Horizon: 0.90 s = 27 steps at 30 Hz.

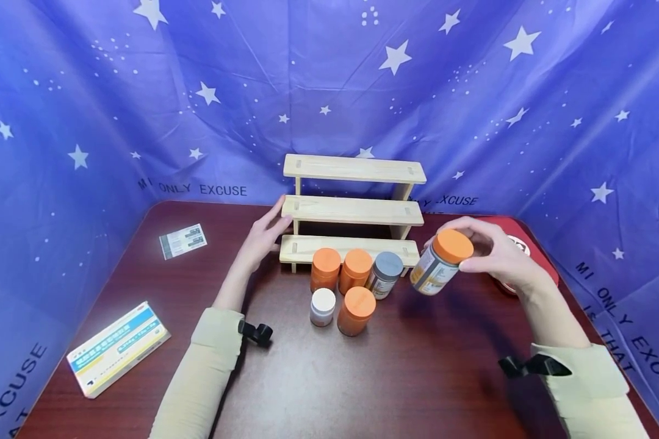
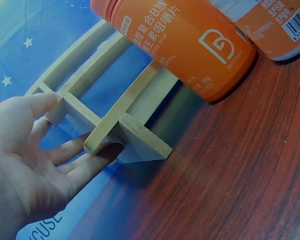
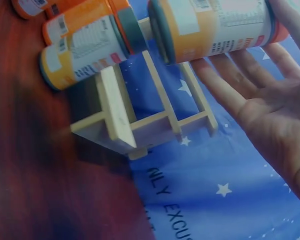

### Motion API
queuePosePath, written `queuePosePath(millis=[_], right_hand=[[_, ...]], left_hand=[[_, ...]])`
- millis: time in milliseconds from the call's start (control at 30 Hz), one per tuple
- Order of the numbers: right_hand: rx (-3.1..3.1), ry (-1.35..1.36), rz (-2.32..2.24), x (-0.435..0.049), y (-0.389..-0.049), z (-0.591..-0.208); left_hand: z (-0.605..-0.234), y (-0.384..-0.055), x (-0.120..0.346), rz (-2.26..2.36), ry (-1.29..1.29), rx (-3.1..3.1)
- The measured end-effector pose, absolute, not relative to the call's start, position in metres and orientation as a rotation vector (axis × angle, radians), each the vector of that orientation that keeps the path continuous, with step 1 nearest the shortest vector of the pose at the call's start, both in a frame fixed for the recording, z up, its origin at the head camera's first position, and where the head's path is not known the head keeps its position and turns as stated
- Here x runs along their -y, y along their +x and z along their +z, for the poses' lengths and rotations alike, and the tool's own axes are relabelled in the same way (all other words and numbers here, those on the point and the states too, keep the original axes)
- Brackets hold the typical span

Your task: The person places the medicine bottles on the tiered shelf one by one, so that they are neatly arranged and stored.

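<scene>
Orange-capped jar [image 1: 435, 269] tilts, clamped in right grip [image 1: 496, 255]; spread left hand [image 1: 261, 240] touches shelf [image 1: 357, 210].

Tbl [image 1: 417, 384] w/ shelf [image 1: 357, 210], btls [image 1: 357, 310], box [image 1: 118, 349]

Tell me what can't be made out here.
Head view: full shape of the red object, partly behind the right hand.
Head view: print on the small flat packet, too small.
Left wrist view: top of the orange vitamin B bottle, cut by the upper edge.
Right wrist view: fine label print on the held orange-capped bottle, blurred.
</scene>
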State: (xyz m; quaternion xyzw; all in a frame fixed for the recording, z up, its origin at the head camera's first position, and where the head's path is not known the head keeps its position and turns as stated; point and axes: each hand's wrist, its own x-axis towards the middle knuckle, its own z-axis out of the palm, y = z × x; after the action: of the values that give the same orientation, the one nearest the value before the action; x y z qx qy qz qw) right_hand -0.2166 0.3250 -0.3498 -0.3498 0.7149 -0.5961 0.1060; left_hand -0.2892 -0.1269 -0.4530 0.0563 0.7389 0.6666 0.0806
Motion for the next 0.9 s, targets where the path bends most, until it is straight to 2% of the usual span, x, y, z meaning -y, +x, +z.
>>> queuePosePath(millis=[533,900], right_hand=[[-2.011,-0.932,-1.925,-0.296,-0.263,-0.288],[-1.956,-0.958,-1.968,-0.265,-0.297,-0.261]], left_hand=[[-0.449,-0.29,0.129,1.981,0.137,-2.184],[-0.452,-0.289,0.127,1.971,0.173,-2.224]])
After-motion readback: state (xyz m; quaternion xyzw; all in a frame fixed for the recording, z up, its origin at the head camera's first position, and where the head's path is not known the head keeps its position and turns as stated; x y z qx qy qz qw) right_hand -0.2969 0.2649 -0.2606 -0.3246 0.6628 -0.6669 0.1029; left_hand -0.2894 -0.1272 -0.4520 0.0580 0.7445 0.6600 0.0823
